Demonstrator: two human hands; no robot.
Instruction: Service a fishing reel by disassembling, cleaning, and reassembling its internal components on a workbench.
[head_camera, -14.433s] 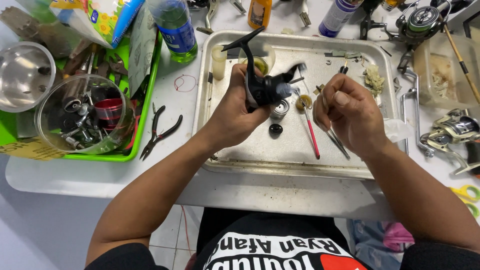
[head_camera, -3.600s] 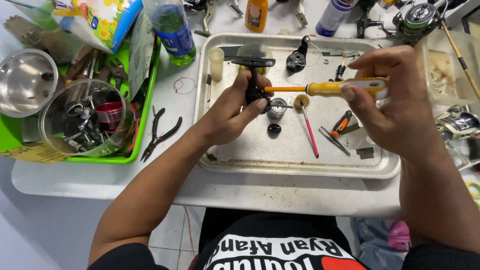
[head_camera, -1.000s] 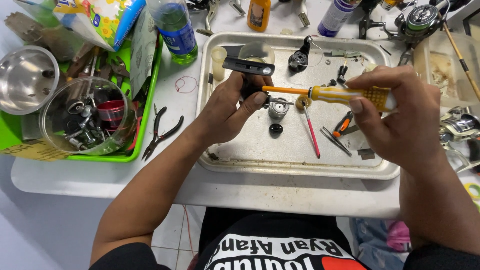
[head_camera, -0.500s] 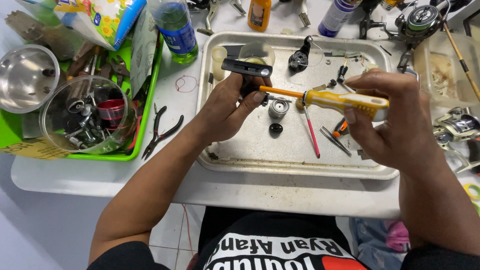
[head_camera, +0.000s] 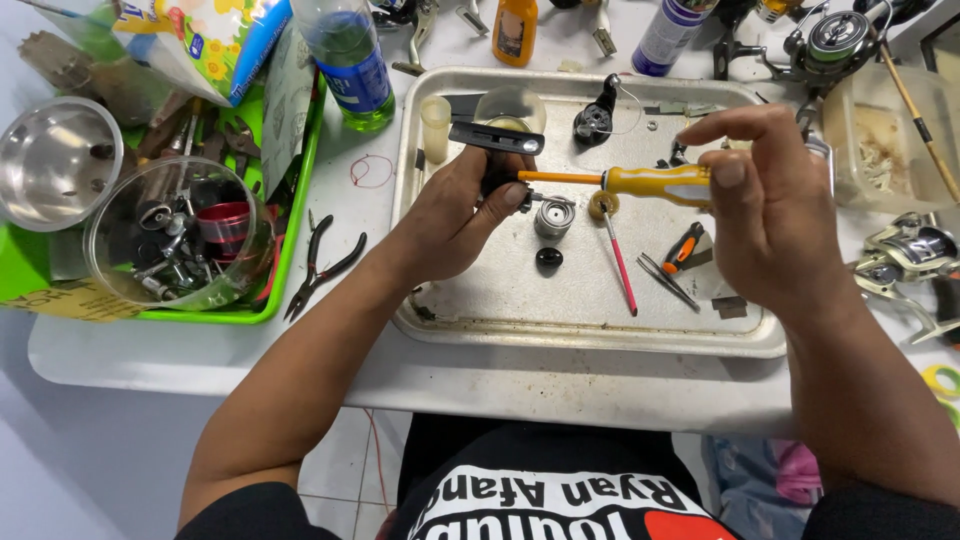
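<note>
A black short-sleeved shirt is worn, its sleeve hems seen well below the metal tray, at the lower corners of the view. Across the chest, white lettering and a red patch are printed. Both forearms are left bare from the sleeves up to the tray. No glove, ring or watch is worn on the left hand or the right hand.

Yellow-handled screwdriver with orange shaft; black reel part; green tray; silvery metal tray.
</note>
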